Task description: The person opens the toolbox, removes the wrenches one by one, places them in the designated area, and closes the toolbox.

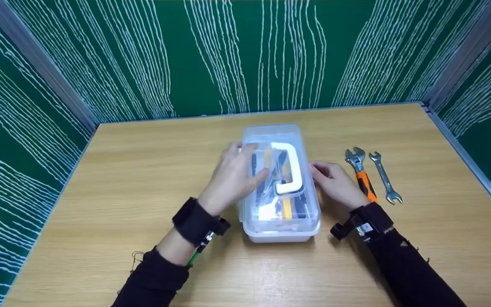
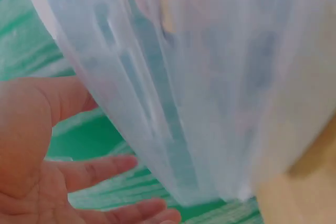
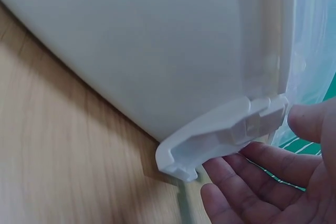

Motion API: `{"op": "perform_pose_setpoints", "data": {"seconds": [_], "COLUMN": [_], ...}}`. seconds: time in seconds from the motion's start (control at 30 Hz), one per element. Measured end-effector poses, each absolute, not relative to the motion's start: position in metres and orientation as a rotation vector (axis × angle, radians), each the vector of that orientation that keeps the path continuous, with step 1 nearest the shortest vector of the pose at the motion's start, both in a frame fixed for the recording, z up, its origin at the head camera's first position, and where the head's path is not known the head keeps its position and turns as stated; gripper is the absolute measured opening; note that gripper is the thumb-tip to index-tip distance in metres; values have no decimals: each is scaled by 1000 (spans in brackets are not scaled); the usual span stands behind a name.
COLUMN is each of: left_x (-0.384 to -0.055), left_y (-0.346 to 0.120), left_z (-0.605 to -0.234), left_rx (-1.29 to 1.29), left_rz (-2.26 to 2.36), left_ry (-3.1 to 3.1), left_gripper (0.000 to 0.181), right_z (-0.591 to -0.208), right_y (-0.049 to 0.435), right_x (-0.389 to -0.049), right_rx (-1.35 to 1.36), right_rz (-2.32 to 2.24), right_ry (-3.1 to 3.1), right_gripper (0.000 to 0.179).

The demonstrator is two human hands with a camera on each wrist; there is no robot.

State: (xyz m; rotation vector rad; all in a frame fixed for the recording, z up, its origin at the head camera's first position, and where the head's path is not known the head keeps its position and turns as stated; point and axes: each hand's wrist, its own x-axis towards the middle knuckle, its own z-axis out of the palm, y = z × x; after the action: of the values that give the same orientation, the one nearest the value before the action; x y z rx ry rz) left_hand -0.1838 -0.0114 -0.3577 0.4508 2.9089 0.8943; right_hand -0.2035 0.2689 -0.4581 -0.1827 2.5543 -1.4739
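Observation:
A clear-lidded toolbox [image 1: 281, 179] stands on the table with a white carry handle [image 1: 293, 168] on top and tools showing through its lid. My left hand [image 1: 232, 175] spreads over the lid's left part, thumb and fingertips at the clear plastic [image 2: 173, 103]. Along the box's right side, my right hand [image 1: 335, 181] is at a white latch [image 3: 215, 140], which stands out from the pale wall [image 3: 147, 40]. The right fingers curl behind this latch and the thumb lies by its upper end; some fingertips are hidden behind it.
To the right of the box lie an adjustable wrench [image 1: 360, 170] with an orange and black handle and a silver open-end wrench [image 1: 385, 177]. Green panels [image 1: 245, 59] with white streaks wall in the wooden table [image 1: 156, 170] at the back and sides.

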Motion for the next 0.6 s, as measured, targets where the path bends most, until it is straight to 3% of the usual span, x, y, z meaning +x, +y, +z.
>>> {"op": "perform_pose_setpoints", "data": {"seconds": [0.23, 0.6], "left_x": [-188, -185], "left_y": [-34, -38], "left_z": [-378, -396], "left_rx": [249, 225], "left_rz": [1168, 1417], "left_ry": [2739, 2579], "left_gripper": [86, 80], "right_z": [-457, -459], "right_y": [265, 263], "right_x": [-200, -201], "right_rx": [-208, -220], "right_rz": [-1477, -1479], "right_ry": [2550, 2546], "right_gripper": [57, 54]}}
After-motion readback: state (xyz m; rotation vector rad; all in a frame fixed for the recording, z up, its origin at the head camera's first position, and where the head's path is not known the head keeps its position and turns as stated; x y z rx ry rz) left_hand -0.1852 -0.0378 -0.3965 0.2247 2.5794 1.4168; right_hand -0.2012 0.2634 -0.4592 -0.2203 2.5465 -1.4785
